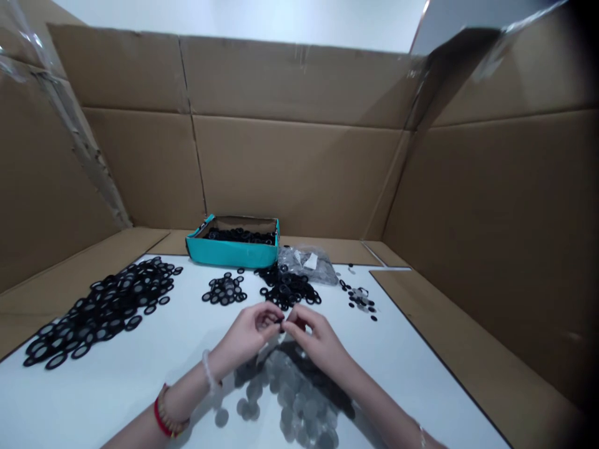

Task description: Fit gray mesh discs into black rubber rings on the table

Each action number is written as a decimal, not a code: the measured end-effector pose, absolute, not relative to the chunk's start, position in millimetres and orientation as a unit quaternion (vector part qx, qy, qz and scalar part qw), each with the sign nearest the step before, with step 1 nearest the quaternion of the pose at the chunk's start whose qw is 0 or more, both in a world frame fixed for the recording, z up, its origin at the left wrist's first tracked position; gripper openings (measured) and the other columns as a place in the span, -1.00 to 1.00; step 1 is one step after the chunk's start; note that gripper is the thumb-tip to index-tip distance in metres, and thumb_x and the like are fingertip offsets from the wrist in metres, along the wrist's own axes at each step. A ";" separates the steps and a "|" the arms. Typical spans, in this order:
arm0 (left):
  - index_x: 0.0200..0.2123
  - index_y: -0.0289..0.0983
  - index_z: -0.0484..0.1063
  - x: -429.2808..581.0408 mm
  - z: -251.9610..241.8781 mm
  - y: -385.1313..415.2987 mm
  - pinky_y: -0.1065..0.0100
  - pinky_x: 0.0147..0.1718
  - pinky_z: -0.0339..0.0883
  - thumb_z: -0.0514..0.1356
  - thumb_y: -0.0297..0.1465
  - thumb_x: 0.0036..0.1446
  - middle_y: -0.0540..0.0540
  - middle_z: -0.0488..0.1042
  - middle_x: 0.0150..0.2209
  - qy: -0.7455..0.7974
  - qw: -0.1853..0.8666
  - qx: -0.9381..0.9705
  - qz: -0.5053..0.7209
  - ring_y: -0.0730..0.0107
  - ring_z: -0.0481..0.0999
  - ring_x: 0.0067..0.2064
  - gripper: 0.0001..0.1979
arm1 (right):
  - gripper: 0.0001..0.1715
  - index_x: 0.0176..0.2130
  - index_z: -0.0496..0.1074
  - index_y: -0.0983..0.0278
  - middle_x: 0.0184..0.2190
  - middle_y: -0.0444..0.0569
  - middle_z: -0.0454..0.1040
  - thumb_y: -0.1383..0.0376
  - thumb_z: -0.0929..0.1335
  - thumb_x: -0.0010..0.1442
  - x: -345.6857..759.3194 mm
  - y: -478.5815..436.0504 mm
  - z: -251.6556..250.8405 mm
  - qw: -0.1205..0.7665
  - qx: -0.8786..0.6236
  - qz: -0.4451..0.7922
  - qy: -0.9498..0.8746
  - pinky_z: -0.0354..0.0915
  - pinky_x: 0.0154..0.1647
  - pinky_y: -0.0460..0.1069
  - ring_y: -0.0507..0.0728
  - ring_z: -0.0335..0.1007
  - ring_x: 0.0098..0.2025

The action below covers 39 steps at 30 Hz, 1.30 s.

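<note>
My left hand (250,329) and my right hand (318,340) meet fingertip to fingertip above the middle of the white table. Both are closed in a pinch on a small black piece (281,322), mostly hidden by the fingers; its shape is too small to make out. Just beyond the fingertips lies a heap of black rings (290,292). Below my hands, nearer to me, many translucent grey discs (299,399) are spread out, partly beneath my right forearm. Dark pieces under that forearm are blurred.
A long pile of black rings with pale centres (116,302) covers the left side. A smaller pile (224,289) sits mid-left. Behind stand a teal box (234,254) of black rings and a clear plastic bag (318,269). Small scattered pieces (362,299) lie right. Cardboard walls (299,168) surround the table.
</note>
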<state>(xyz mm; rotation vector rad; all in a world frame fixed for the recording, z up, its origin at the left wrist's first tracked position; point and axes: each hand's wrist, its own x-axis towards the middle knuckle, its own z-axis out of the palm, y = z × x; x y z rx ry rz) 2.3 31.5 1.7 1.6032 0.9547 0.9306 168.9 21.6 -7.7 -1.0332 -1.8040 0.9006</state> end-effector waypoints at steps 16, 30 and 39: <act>-0.34 -0.29 0.40 1.5 15.5 26.8 0.36 -0.23 0.30 0.27 -0.33 -0.02 -0.03 0.44 -0.37 0.395 0.652 0.506 0.403 0.37 0.44 -0.30 -0.81 | -0.82 -0.38 0.31 0.26 -0.43 -0.13 0.29 0.20 0.27 0.19 173.5 21.2 0.1 0.413 -0.417 0.377 -0.716 0.14 -0.37 -0.08 0.05 0.20 -0.39; -0.31 -0.32 0.42 0.8 9.7 31.5 0.37 -0.25 0.31 0.26 -0.36 -0.04 -0.09 0.44 -0.34 0.418 0.546 0.599 0.410 0.34 0.42 -0.27 -0.80 | -0.73 -0.46 0.35 0.30 -0.53 -0.15 0.30 0.15 0.31 0.13 170.9 25.1 -9.5 0.415 -0.415 0.476 -0.655 0.12 -0.43 -0.09 0.03 0.19 -0.46; -0.35 -0.29 0.35 5.5 9.3 28.7 0.38 -0.24 0.29 0.19 -0.43 0.02 -0.05 0.42 -0.34 0.434 0.410 0.670 0.440 0.37 0.42 -0.27 -0.92 | -0.72 -0.53 0.22 0.28 -0.56 -0.19 0.18 0.19 0.30 0.13 167.7 19.9 -4.3 0.440 -0.426 0.441 -0.656 0.06 -0.44 -0.09 0.02 0.10 -0.47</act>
